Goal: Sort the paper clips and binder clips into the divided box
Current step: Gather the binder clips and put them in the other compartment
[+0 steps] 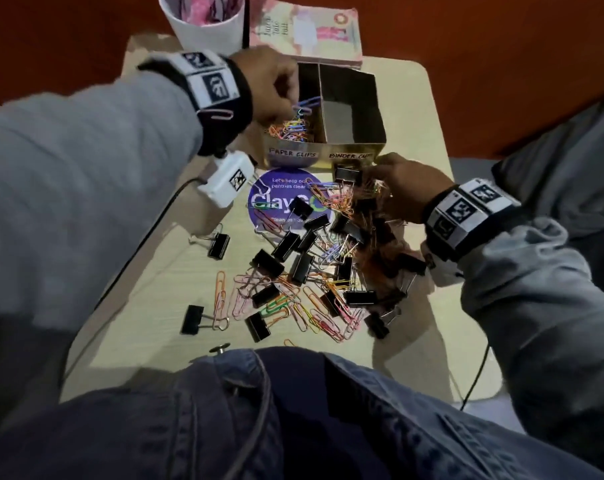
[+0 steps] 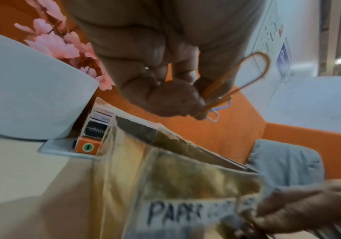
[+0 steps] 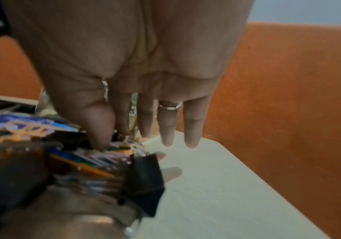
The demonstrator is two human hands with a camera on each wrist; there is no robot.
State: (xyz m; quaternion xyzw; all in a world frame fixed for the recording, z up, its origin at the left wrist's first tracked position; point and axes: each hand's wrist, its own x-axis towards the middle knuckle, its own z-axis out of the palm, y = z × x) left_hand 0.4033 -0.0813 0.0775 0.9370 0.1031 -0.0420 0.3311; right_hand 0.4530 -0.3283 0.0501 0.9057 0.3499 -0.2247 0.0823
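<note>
Both hands [image 1: 272, 83] [image 1: 402, 188] near box [image 1: 349, 147], table edge [image 1: 442, 140] close

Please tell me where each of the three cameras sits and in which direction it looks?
Head: on the head, looking down at the divided box; both sleeves show.
Left wrist: along the left hand, which pinches paper clips above the box.
Right wrist: along the right hand reaching into the clip pile.
Head and left wrist share the box.
</note>
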